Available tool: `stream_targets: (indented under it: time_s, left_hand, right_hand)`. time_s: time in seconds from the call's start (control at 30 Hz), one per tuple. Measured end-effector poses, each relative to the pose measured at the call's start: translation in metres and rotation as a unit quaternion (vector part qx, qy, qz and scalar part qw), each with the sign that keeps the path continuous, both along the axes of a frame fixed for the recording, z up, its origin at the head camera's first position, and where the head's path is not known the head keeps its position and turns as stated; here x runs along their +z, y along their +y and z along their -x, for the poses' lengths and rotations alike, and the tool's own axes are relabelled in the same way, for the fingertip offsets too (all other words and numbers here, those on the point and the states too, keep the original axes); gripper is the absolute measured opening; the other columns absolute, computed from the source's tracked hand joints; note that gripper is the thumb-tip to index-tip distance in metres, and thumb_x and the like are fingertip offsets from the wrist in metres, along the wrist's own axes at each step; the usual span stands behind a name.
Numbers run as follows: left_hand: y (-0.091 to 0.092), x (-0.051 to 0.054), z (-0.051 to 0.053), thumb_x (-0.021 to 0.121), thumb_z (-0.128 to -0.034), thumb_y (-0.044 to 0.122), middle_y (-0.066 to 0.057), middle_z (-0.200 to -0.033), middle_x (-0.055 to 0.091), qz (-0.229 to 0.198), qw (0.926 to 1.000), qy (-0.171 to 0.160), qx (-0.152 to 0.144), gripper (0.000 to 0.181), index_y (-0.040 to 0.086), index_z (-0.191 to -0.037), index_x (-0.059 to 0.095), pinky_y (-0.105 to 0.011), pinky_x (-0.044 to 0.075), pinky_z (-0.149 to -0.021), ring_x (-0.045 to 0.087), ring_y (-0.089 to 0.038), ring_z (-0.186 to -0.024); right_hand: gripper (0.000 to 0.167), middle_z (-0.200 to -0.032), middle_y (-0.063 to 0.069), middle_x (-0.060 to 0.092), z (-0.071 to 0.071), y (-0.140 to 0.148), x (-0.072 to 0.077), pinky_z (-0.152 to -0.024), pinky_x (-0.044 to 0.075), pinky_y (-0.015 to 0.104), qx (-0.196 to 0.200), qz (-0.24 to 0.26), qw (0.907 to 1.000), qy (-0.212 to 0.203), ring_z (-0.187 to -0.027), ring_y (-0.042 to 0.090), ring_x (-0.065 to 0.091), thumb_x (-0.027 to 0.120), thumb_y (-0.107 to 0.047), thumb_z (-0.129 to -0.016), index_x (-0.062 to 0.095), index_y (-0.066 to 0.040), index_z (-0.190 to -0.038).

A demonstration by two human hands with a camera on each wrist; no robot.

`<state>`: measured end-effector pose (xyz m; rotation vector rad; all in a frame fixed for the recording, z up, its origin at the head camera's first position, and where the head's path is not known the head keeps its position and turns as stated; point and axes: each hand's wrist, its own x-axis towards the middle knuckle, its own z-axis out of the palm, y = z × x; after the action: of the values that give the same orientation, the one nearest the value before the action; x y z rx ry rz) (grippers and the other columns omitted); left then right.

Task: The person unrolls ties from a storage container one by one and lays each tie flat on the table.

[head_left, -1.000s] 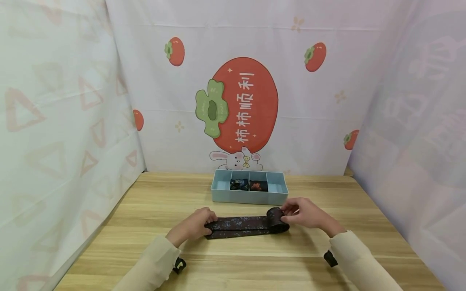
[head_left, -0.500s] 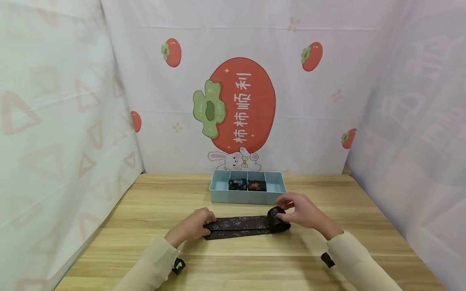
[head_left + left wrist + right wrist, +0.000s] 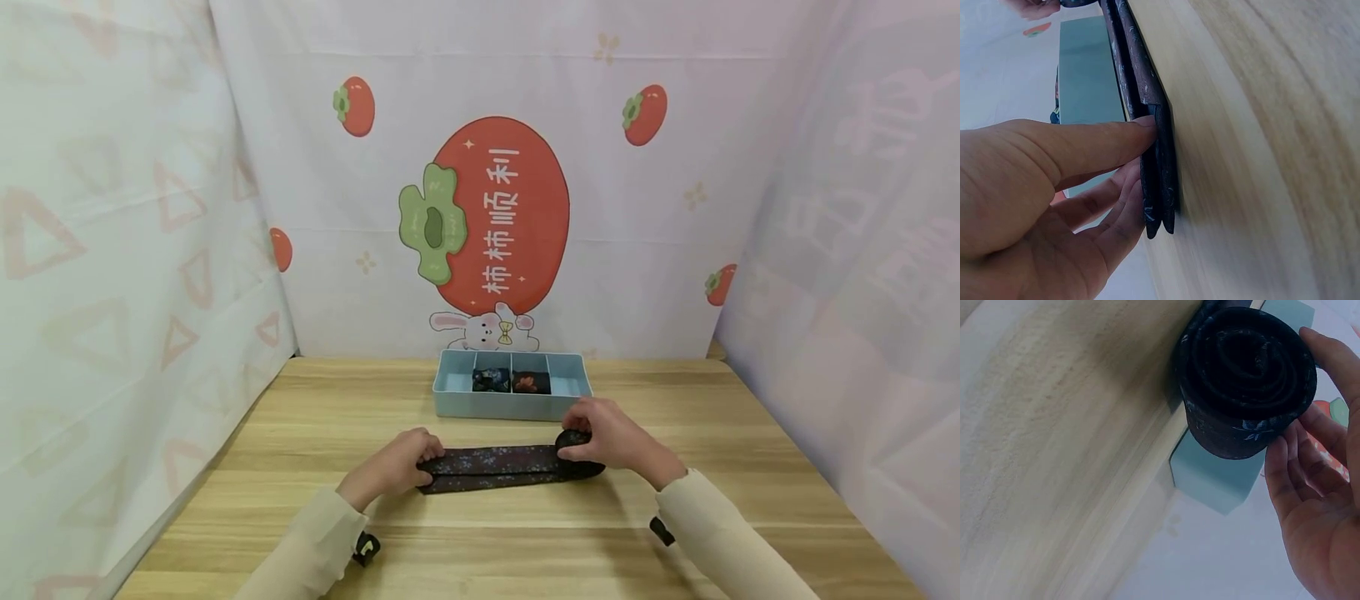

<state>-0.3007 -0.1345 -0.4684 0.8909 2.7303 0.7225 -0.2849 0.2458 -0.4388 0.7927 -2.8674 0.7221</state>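
A dark necktie (image 3: 495,460) with small blue flowers lies stretched across the table, doubled lengthwise, its right end wound into a roll (image 3: 1241,434). My left hand (image 3: 397,468) pinches the flat left end; in the left wrist view, the thumb (image 3: 1107,140) lies on the tie and the other fingers are behind it. At the other end my right hand (image 3: 611,437) holds the roll, which it partly covers in the head view. The right wrist view shows the coiled layers edge-on, with thumb and fingers (image 3: 1282,469) on the roll's outer side.
Behind the tie stands a light blue divided box (image 3: 510,407). Its two middle compartments hold a rolled blue-patterned tie (image 3: 491,380) and a rolled dark tie with a red flower (image 3: 531,382). Printed cloth (image 3: 637,208) hangs around the wooden table (image 3: 495,550).
My right hand has lifted its fingers, shifted slightly left and come down over the roll. The left hand stays on the tie's flat end.
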Motion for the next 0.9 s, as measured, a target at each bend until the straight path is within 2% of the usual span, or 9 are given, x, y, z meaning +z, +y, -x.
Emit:
stream_targets:
  time_s: [0.27,0.5,0.73,0.9]
  left_hand:
    - [-0.008,-0.001,0.001,0.083,-0.0832,-0.009,-0.013,-0.107,0.069,-0.006,1.0,0.006,-0.001,0.032,-0.006,-0.114,0.072,-0.044,0.059,-0.09,0.065,-0.024,-0.099]
    - [-0.012,-0.001,0.0,0.082,-0.0837,-0.008,-0.011,-0.107,0.068,-0.005,1.0,0.002,0.001,0.033,-0.005,-0.115,0.072,-0.043,0.058,-0.09,0.064,-0.023,-0.098]
    - [-0.014,0.002,-0.001,0.082,-0.0838,-0.009,-0.012,-0.107,0.069,-0.007,0.9999,-0.007,0.002,0.032,-0.006,-0.115,0.072,-0.043,0.059,-0.09,0.065,-0.024,-0.099]
    - [-0.018,0.002,-0.001,0.082,-0.0846,-0.008,-0.011,-0.109,0.069,0.0,0.9999,-0.007,0.011,0.033,-0.004,-0.116,0.073,-0.044,0.058,-0.091,0.065,-0.024,-0.1]
  right_hand:
    - [0.025,-0.093,-0.002,0.068,-0.005,0.012,-0.004,-0.072,0.057,0.027,-0.004,0.004,1.0,0.0,-0.081,0.006,0.062,0.089,-0.027,-0.086,0.075,-0.01,-0.099]
    - [0.026,-0.094,-0.004,0.07,-0.005,0.014,-0.001,-0.074,0.057,0.028,-0.018,-0.017,0.9996,-0.016,-0.083,0.006,0.063,0.088,-0.027,-0.086,0.076,-0.01,-0.101]
    - [0.029,-0.106,0.006,0.074,0.003,-0.008,0.008,-0.08,0.06,0.033,0.04,-0.038,0.9981,-0.028,-0.09,0.013,0.066,0.085,-0.023,-0.09,0.076,-0.006,-0.112]
    - [0.027,-0.108,0.007,0.073,0.006,-0.016,0.005,-0.082,0.06,0.033,0.067,-0.043,0.9954,-0.054,-0.092,0.014,0.065,0.086,-0.018,-0.089,0.075,-0.006,-0.111]
